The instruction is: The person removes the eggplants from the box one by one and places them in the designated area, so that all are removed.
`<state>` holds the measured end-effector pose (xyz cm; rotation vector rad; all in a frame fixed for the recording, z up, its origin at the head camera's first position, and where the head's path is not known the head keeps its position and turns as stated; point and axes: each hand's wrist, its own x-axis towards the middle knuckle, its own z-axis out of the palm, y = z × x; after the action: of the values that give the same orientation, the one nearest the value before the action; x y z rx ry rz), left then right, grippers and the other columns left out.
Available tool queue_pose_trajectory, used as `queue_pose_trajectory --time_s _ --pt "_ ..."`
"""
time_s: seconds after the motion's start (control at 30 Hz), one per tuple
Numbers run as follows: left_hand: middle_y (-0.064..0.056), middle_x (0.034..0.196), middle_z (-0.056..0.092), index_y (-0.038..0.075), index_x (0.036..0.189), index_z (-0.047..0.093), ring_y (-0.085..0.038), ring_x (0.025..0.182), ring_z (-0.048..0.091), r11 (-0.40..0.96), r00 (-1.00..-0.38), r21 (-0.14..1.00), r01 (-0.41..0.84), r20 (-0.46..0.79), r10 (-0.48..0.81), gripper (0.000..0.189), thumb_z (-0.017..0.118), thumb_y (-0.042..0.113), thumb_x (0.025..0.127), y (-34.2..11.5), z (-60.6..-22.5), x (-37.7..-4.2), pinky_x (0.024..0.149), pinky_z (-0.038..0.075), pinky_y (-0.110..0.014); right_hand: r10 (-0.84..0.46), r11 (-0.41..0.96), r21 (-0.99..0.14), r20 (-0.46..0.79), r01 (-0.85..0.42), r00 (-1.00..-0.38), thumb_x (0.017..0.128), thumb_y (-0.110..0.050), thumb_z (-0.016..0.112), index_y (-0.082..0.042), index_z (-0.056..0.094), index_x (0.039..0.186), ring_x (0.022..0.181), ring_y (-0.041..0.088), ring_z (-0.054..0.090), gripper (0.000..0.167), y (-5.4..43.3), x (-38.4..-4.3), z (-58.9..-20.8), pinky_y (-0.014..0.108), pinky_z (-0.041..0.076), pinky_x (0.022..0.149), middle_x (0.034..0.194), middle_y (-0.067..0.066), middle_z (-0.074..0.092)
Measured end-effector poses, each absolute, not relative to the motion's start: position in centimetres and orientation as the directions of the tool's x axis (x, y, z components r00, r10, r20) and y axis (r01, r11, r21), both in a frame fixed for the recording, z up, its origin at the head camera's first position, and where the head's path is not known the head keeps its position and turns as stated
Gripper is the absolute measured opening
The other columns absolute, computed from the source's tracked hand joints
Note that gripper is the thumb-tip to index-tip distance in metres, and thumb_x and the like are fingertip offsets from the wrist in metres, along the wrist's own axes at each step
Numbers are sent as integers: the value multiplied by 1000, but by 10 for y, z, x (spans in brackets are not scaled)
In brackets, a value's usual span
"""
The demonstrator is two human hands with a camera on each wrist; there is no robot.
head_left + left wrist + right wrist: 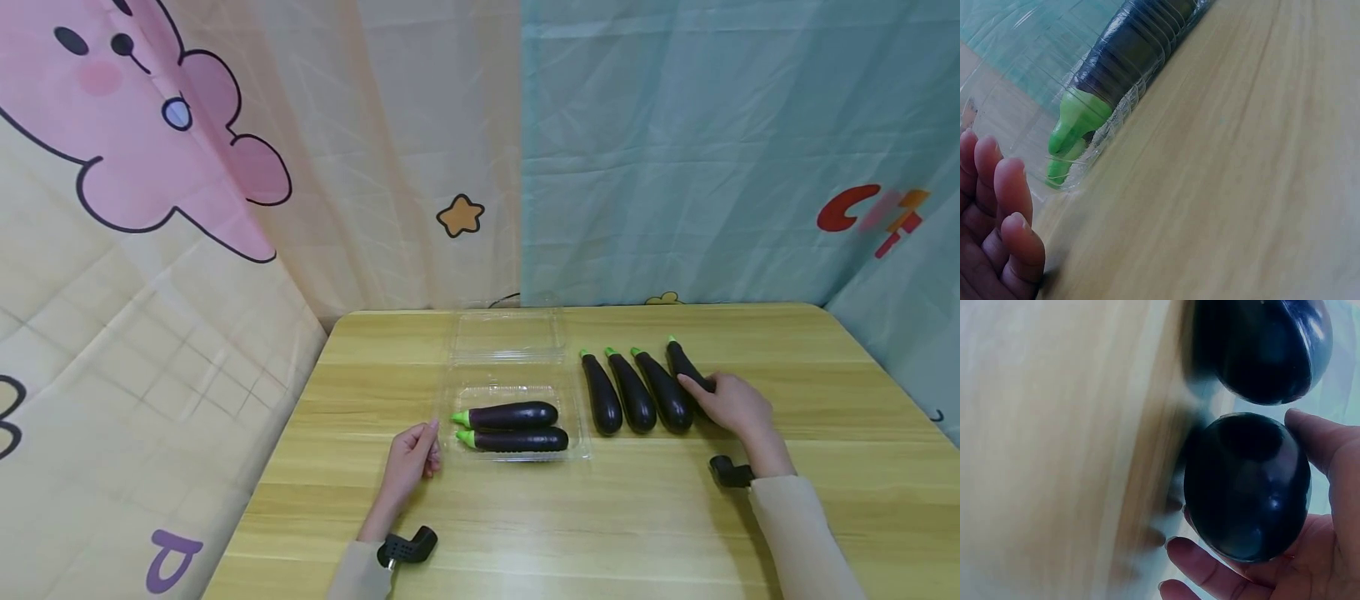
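Eggplant (681, 358) with glossy, near-black skin rests in the grasp of the right hand (729, 406) at center right of the frame, thumb on one side of its body and fingers curled around the other, its green stem (672, 339) pointing toward the far edge of the tabletop (645, 525). Just to its left, three more eggplants (636, 406) lie in a row, plump at the near end and tapering toward the far one. Smooth and evenly shiny, the piece looks firm and probably light, but slick enough to roll; a wrap around the rounded body would likely hold better than a tug on the stem. At center, two eggplants (517, 415) lie side by side, stems to the left, in a clear container (579, 455) whose thin, ribbed plastic would probably flex under a squeeze. Its transparent lid (510, 333) spreads behind. Beside the container's left edge, the left hand (411, 454) has its fingers loosely bent around nothing visible; whether it touches the rim cannot be told. Creased fabric drapes (637, 167) hang beyond the pale wood grain.
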<state>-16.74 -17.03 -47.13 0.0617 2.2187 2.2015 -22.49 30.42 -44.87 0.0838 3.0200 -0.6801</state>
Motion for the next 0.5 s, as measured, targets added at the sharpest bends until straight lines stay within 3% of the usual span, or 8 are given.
queue_pose_trajectory --time_s 0.5 --pt "-7 58 51 -10 68 47 -14 47 50 4 -998 999 37 37 44 43 48 17 101 -171 -472 -168 42 39 -21 36 898 -435 -75 65 -997 94 -61 39 4 61 92 64 25 53 69 308 -223 -443 35 37 54 78 16 60"
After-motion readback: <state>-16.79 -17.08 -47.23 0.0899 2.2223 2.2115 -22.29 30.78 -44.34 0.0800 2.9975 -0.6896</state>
